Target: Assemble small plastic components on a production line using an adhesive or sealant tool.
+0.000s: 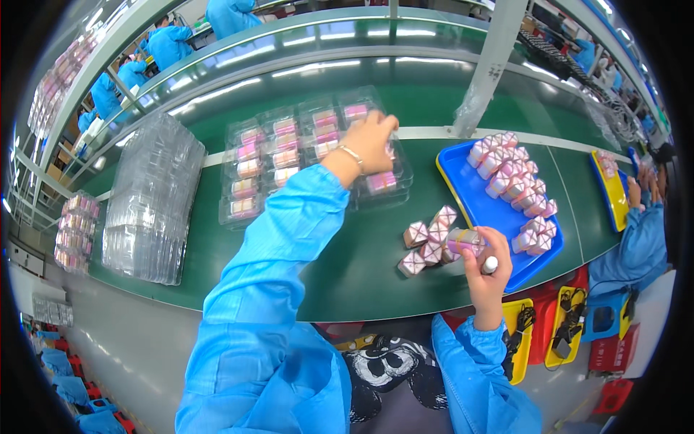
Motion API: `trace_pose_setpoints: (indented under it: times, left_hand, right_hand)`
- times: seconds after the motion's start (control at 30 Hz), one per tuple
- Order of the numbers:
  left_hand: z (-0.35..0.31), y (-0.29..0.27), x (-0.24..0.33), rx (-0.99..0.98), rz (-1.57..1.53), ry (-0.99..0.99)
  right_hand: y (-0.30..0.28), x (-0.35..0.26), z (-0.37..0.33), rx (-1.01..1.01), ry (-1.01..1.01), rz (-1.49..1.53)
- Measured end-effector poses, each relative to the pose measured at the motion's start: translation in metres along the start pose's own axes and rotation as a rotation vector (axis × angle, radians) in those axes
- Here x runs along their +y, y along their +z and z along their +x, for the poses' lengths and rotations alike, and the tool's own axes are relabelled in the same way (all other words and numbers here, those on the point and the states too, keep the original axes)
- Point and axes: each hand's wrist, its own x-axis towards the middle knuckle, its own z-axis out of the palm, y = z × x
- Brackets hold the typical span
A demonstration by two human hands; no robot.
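My left hand (367,148), with a bracelet at its wrist, reaches down into the right part of a clear plastic tray (401,184). Its fingers are bent downward, and whatever they grip is mostly hidden beneath them. Small pink-and-white packs (247,168) sit in rows in the tray's pockets. Between thumb and fingers, my right hand (491,278) holds a pink-and-grey pack (465,242); a white, round-ended stick (491,265) pokes out of the same hand. Several loose packs (431,252), their square ends marked with crossed lines, lie on the green table just left of it.
A blue tray (499,217) with clustered packs stands at the right. Stacked empty clear trays (148,210) rise at the left, beside another stack of filled trays (76,233). A metal post (488,72) stands behind the table. At far right, a co-worker's blue sleeve (636,242) nears a yellow tray (609,192).
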Motion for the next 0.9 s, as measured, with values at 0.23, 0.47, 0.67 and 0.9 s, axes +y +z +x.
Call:
trace_pose_setpoints:
  times: [0.23,0.47,0.67,0.9]
  left_hand:
    - [0.003,0.031,0.015,-0.093,0.212,0.078]
    - [0.004,0.037,0.002,0.079,-0.133,-0.107]
    - [0.009,0.012,-0.038,-0.167,-0.113,0.032]
    - [-0.026,0.028,-0.049,0.17,-0.257,0.219]
  right_hand:
    - [-0.01,0.007,-0.002,0.009,0.003,-0.07]
    - [-0.005,0.012,-0.005,0.004,0.07,-0.003]
    - [-0.017,0.019,-0.007,0.031,0.129,0.029]
    - [-0.019,0.021,-0.005,0.03,0.157,0.086]
